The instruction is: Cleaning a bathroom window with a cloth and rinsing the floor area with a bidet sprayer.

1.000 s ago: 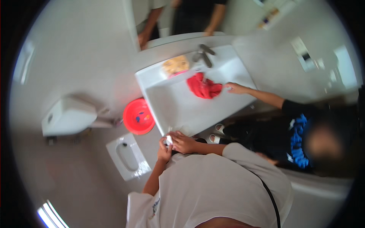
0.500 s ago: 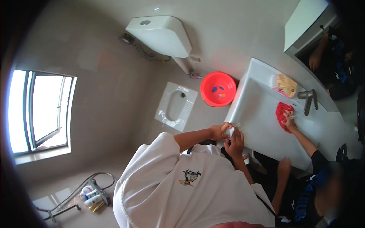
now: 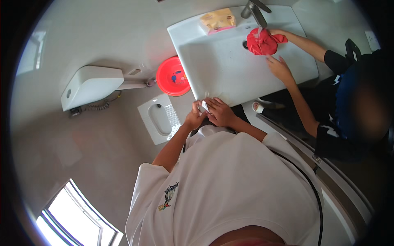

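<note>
Both my hands are together at the near left corner of the white sink (image 3: 213,69). A small white folded piece (image 3: 204,106), perhaps paper or a packet, is pinched between them. My left hand (image 3: 194,118) closes on its left side. My right hand (image 3: 221,112) presses against its other side, fingers bent. A few thin pale sticks (image 3: 207,95) lie on the sink's rim beside my fingertips; their kind is too small to make out.
At right another person's hands (image 3: 280,70) handle a wet red cloth (image 3: 262,42) under the running faucet (image 3: 257,13). A yellow soft pack (image 3: 218,20) sits on the sink's back ledge. A red basin (image 3: 172,77), squat toilet (image 3: 159,119) and white cistern (image 3: 94,84) are at left.
My view has turned toward the sink. My hands stay together on the white piece. The other person's red cloth has come under the faucet, and their second hand has reached toward it.
</note>
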`<action>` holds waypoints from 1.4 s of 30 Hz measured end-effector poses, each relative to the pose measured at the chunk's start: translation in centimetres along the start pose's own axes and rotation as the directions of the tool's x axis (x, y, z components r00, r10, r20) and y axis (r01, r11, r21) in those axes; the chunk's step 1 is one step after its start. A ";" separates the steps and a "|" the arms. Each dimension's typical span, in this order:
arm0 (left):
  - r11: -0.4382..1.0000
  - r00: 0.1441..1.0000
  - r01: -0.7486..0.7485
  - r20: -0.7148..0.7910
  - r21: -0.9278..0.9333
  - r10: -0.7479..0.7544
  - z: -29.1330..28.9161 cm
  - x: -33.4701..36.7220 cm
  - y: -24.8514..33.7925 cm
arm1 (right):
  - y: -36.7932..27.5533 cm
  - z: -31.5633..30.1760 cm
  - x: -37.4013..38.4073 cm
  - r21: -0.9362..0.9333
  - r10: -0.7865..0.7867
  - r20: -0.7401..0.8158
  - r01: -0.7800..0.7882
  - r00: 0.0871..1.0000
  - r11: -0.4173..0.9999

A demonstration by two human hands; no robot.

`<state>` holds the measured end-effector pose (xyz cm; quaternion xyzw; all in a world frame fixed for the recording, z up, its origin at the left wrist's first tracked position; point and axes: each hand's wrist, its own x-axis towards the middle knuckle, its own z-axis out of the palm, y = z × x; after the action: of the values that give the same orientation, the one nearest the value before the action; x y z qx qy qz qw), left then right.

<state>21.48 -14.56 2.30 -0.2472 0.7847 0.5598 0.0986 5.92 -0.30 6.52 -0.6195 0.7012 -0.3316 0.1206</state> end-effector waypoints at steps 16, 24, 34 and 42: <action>0.962 0.920 0.237 -0.287 -0.135 -0.266 -0.8 -5.5 -0.9 | -2.7 2.1 7.8 0.139 0.213 -0.080 -0.201 0.974 0.970; 0.876 0.864 0.460 -0.156 -0.145 -0.480 2.4 -12.8 -7.8 | -8.7 -2.0 0.9 0.007 -0.178 0.335 0.187 0.925 0.982; 0.715 0.714 0.698 -0.042 -0.024 -0.699 2.5 -16.0 -16.7 | -3.4 1.8 7.3 -0.004 -0.043 0.093 0.043 0.995 0.999; 0.862 0.846 0.505 -0.169 -0.051 -0.506 -2.0 -7.4 -12.6 | -1.2 -3.6 -0.8 -0.137 -0.048 0.203 0.077 0.978 0.988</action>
<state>34.31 -17.51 -4.27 -0.4937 0.6962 0.4919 0.1720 4.98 1.61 9.78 -0.6784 0.6878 -0.2201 0.1348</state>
